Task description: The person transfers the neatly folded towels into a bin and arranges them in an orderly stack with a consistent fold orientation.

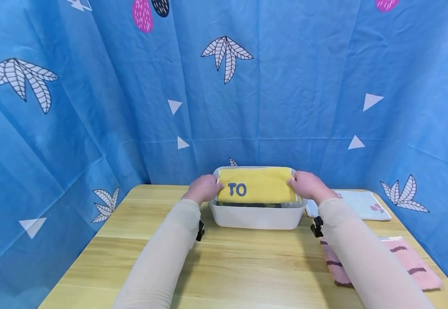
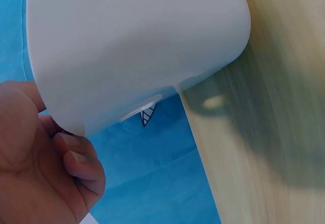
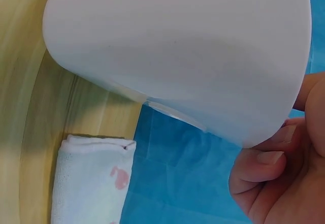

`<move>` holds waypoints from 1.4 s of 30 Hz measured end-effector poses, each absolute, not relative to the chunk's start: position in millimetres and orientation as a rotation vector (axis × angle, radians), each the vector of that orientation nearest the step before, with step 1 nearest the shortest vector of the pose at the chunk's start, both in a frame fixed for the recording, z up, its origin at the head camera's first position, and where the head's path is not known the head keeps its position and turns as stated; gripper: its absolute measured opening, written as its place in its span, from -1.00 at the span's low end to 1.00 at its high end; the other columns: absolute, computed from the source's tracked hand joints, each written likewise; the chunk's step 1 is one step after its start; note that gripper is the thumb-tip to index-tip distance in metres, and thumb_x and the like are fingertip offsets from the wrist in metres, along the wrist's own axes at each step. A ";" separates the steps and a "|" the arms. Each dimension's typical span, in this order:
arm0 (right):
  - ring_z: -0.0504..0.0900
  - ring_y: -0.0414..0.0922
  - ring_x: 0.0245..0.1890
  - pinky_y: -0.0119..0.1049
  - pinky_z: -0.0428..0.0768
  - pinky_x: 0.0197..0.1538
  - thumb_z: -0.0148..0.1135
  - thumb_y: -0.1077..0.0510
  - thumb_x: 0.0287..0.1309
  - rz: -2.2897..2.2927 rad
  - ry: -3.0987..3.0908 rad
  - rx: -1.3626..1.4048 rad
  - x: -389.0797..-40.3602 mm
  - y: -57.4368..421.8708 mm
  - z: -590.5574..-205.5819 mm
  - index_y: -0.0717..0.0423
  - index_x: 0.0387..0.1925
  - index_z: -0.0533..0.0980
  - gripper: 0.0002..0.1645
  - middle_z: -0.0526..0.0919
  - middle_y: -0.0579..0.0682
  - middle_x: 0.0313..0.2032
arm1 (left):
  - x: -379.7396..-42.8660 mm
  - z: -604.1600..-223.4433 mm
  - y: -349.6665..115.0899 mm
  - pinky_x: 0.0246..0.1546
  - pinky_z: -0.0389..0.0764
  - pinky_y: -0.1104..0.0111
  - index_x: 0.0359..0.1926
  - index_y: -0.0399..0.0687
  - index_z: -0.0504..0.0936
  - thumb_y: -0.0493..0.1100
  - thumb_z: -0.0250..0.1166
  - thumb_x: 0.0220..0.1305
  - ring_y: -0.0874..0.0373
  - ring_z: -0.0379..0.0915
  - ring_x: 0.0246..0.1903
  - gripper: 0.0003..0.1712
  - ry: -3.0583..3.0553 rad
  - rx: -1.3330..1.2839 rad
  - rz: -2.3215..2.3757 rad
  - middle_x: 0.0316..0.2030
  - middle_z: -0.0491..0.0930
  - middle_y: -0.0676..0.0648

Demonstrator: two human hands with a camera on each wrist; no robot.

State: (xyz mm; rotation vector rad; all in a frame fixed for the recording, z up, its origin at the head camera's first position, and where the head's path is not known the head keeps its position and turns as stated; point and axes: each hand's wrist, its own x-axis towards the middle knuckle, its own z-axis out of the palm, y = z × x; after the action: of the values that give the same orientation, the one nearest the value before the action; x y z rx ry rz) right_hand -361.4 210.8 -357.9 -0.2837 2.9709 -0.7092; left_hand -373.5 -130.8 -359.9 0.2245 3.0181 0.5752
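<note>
Head: yellow cloth (image 1: pixel 264 184) marked "TO" lies over the opening of the white bin (image 1: pixel 258 218), near the table's (image 1: pixel 154 231) far edge. Left hand (image 1: pixel 204 189) pinches its left end, right hand (image 1: pixel 309 185) its right end. Folded white cloth (image 1: pixel 363 207) and striped pink cloth (image 1: pixel 417 264) on the right.

Left wrist: lower fingers curled outside the bin; front fingertips hidden past the rim.

Right wrist: same there, lower fingers curled, other tips hidden; folded white cloth near the bin.
</note>
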 end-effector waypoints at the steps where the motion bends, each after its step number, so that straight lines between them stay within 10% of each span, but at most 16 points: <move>1: 0.24 -0.09 -0.58 -0.16 0.34 -0.37 -0.04 0.00 0.52 -0.700 2.971 -0.286 -361.5 210.6 -358.4 0.09 -0.51 0.28 -0.57 0.27 -0.02 -0.59 | -373.2 -360.0 -130.6 -0.23 0.49 0.18 -0.18 -0.05 0.60 0.10 0.18 0.48 0.05 0.50 -0.34 -0.68 3.021 0.218 0.569 -0.38 0.58 -0.03; 42: 0.47 -0.02 -0.40 -0.13 0.43 -0.30 0.01 0.01 0.44 -0.813 3.041 -0.250 -354.0 211.4 -365.4 0.14 -0.29 0.41 -0.72 0.50 0.06 -0.37 | -371.1 -375.7 -133.3 -0.19 0.59 0.07 0.29 -0.19 0.26 0.06 0.22 0.42 -0.05 0.58 -0.20 -0.38 3.131 -0.068 0.673 -0.10 0.62 -0.19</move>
State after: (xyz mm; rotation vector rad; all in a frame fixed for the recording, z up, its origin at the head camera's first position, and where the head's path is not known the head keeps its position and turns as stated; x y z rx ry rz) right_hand -354.0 211.4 -365.4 -0.2503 3.0413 -0.8129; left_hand -371.1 -133.3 -375.7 -0.0679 3.1308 0.6733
